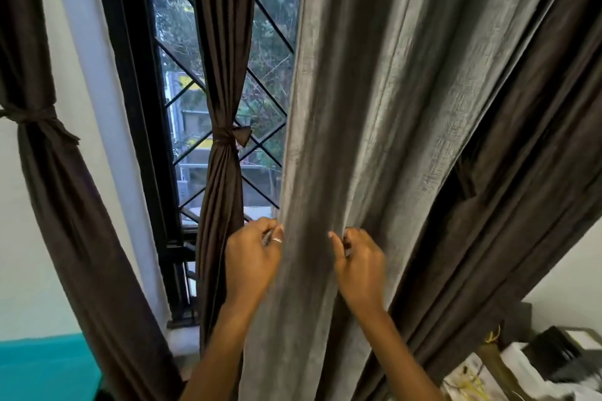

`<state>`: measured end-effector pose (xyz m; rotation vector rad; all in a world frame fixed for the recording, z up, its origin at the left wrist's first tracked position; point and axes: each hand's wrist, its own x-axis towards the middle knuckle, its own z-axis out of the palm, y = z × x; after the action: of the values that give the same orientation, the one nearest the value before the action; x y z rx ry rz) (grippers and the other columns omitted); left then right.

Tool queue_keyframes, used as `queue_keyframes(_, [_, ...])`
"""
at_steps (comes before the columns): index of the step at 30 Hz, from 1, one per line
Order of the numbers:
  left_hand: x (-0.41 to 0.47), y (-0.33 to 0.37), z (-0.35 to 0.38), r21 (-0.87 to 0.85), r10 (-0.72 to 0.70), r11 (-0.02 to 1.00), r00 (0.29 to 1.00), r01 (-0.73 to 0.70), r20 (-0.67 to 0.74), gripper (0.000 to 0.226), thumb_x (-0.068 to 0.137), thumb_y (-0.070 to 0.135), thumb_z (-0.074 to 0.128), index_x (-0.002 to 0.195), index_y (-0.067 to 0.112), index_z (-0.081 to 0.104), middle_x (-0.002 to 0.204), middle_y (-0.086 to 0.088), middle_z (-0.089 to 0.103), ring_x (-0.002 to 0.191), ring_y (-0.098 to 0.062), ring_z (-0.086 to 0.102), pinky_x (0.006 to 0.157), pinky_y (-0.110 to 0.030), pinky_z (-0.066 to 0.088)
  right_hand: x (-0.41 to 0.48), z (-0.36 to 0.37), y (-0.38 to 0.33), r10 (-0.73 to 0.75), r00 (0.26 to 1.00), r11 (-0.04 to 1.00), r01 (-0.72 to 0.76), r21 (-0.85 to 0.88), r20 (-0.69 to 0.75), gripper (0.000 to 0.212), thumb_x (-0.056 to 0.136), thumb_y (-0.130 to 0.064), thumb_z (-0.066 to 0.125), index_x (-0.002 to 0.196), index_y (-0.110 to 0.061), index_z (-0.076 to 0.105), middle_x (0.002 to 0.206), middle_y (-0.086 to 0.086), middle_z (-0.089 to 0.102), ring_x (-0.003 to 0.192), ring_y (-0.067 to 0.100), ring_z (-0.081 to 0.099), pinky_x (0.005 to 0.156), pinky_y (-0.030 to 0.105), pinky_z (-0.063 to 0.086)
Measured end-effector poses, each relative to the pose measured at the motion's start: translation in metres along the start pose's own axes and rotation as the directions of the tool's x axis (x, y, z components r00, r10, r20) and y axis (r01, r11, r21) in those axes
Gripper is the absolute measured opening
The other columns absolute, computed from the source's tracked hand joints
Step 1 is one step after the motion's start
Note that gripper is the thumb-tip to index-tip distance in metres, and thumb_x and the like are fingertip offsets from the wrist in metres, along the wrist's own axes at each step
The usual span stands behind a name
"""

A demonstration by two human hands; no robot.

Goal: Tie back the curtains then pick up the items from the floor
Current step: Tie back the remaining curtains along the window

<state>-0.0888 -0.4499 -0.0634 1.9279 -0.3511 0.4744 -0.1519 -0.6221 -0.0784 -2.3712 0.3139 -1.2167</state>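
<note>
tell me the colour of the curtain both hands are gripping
Grey curtain, pinched by the left hand and right hand; shows best in the head view.

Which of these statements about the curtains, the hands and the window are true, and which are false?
1. The left hand and the right hand both grip the grey curtain. True.
2. The brown curtain at the window hangs untied. False: a band ties it.
3. The left hand wears a ring. True.
4. The window frame is white. False: it is black.
</note>
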Motion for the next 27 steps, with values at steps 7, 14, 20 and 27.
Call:
queue_keyframes(7, [-0.019,0.037,0.031,-0.052,0.033,0.998,0.997,-0.029,0.07,0.01,0.088,0.016,0.07,0.094,0.018,0.078,0.084,0.008,0.076,0.08,-0.006,0.069,0.076,-0.025,0.054,-0.011,0.013,-0.014,-0.024,0.998,0.99,0.017,0.141,0.052,0.012,0.098,-0.018,0.061,0.087,-0.016,0.063,0.079,-0.01,0.054,0.065,0.002,0.045,0.061,0.012,0.031])
queue_keyframes(14, [-0.021,0.047,0.036,0.048,0.033,0.998,0.991,-0.04,0.131,0.015,0.089,0.014,0.064,0.099,0.017,0.075,0.09,0.007,0.074,0.084,-0.006,0.067,0.08,-0.018,0.052,-0.012,0.015,-0.007,-0.036,0.995,0.975,0.014,0.223,0.094,0.022,0.1,-0.027,0.051,0.103,-0.016,0.071,0.087,-0.004,0.063,0.074,0.0,0.051,0.067,0.012,0.039])
queue_keyframes(20, [-0.021,0.068,0.042,0.203,-0.053,0.979,0.996,0.036,0.076,0.033,0.087,0.051,0.063,0.073,0.021,0.066,0.067,0.007,0.066,0.066,-0.007,0.062,0.06,-0.026,0.048,-0.017,0.014,-0.002,-0.048,0.989,0.967,0.01,0.254,0.143,0.025,0.101,-0.029,0.046,0.1,-0.015,0.067,0.085,-0.003,0.061,0.072,0.009,0.058,0.06,0.027,0.049])
queue_keyframes(27, [-0.025,0.083,0.054,0.332,-0.141,0.932,0.99,0.142,-0.027,0.031,0.095,0.038,0.06,0.069,0.02,0.06,0.061,0.007,0.057,0.061,-0.014,0.053,0.055,-0.028,0.033,-0.014,0.0,-0.002,-0.08,0.987,0.96,0.038,0.279,0.14,0.023,0.104,-0.022,0.053,0.093,-0.015,0.071,0.075,-0.003,0.059,0.064,0.004,0.051,0.055,0.014,0.037])
